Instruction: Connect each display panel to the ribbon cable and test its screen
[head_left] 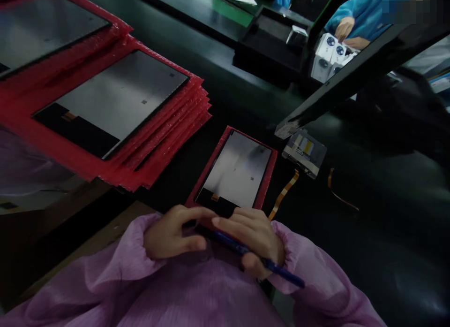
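Observation:
A display panel point(239, 172) lies on a red bubble-wrap sheet point(207, 174) on the dark table, straight ahead of me. My left hand point(172, 233) rests at the panel's near edge, fingers curled with the fingertips touching it. My right hand point(253, 235) lies beside it at the same edge, closed around a blue pen point(281, 273) that points back to the right. Both arms wear pink sleeves. An orange flex cable point(284, 193) runs from the panel's right side toward a small grey module point(305, 152).
A stack of red bubble-wrap sheets point(168, 130) with larger panels point(116, 99) fills the left. A black bar point(351, 78) crosses the upper right. Beyond it a person in a blue sleeve point(362, 17) handles small white parts point(328, 55). A black tray point(270, 41) sits at the back.

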### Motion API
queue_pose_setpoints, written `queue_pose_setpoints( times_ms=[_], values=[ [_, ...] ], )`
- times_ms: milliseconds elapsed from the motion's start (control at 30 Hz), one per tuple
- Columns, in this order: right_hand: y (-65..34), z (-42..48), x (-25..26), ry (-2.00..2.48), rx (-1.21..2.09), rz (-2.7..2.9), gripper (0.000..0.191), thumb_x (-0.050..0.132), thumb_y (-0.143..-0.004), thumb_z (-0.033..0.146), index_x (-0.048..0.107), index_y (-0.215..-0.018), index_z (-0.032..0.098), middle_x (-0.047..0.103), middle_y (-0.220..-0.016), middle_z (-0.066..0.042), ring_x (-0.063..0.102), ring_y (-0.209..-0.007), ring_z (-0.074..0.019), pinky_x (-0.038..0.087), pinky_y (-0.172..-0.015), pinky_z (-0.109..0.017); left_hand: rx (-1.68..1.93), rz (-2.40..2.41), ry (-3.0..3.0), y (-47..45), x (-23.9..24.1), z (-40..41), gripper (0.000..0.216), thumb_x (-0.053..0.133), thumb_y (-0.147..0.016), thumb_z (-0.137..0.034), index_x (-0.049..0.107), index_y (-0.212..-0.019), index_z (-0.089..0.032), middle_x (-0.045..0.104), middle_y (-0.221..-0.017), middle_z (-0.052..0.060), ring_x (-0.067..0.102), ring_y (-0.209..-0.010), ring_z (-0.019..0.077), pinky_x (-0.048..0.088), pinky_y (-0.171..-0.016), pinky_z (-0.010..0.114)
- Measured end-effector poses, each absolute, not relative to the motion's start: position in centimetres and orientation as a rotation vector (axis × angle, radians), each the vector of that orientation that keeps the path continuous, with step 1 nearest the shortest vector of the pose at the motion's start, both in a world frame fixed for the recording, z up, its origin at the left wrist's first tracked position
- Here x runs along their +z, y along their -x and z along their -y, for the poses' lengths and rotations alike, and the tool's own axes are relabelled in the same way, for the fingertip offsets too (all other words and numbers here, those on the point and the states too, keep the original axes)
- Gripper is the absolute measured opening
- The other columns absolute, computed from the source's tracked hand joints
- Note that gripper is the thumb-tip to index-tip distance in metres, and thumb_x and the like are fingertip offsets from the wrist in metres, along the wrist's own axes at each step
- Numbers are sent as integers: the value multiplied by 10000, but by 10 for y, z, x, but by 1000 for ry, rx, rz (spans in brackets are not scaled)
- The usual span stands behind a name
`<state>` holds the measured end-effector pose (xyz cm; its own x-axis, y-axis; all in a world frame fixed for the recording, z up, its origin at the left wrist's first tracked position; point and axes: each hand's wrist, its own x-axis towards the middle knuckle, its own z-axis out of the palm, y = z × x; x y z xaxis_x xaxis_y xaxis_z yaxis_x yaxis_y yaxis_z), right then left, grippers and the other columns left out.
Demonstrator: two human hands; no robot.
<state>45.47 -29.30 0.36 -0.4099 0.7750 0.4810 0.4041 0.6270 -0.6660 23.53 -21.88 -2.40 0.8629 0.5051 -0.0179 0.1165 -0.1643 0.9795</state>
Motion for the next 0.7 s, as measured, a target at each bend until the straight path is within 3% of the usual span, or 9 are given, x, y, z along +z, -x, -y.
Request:
queue_pose_setpoints(
  times_ms=[67,133,200,333,500,700],
  values=[
    [-460,291,-2,1042,695,1792,519,236,-1026,523,570,-1237,186,630,-782,-43,579,-646,-148,450,-573,-284,538,-609,-1820,-228,-29,208,581,419,-940,-615,609,-1220,-143,620,-739,-4,564,-598,102,428,-557,197],
    [-463,287,-11,1241,853,1577,336,380,-1021,434,608,-1142,219,657,-862,-37,623,-729,-135,480,-645,-265,655,-809,-1986,-225,-38,199,470,377,-983,-483,610,-1209,-143,576,-683,-21,540,-559,98,428,-566,205],
    [-463,282,-20,1398,982,1436,187,506,-976,317,626,-1080,219,658,-909,-32,619,-751,-126,484,-679,-259,652,-993,-2152,-226,-46,191,397,377,-981,-384,626,-1175,-144,633,-736,-1,587,-599,112,459,-612,219],
    [-458,273,-32,1455,1058,1244,83,580,-877,233,628,-937,201,604,-788,3,534,-623,-99,435,-578,-230,573,-1086,-2320,-234,-54,185,362,385,-966,-311,629,-1171,-138,699,-756,12,630,-579,125,486,-591,226],
    [-451,273,-37,1483,1003,1019,57,573,-813,216,518,-828,216,540,-706,40,488,-590,-94,404,-550,-224,545,-1052,-2412,-235,-55,184,373,369,-975,-321,652,-1135,-139,758,-922,54,718,-756,173,539,-689,257],
    [-450,277,-37,1702,856,1068,253,579,-817,279,414,-634,221,428,-519,75,385,-471,-72,302,-464,-210,474,-1076,-2401,-235,-57,184,403,352,-971,-344,677,-1124,-161,764,-994,50,728,-818,187,559,-770,278]
  ],
)
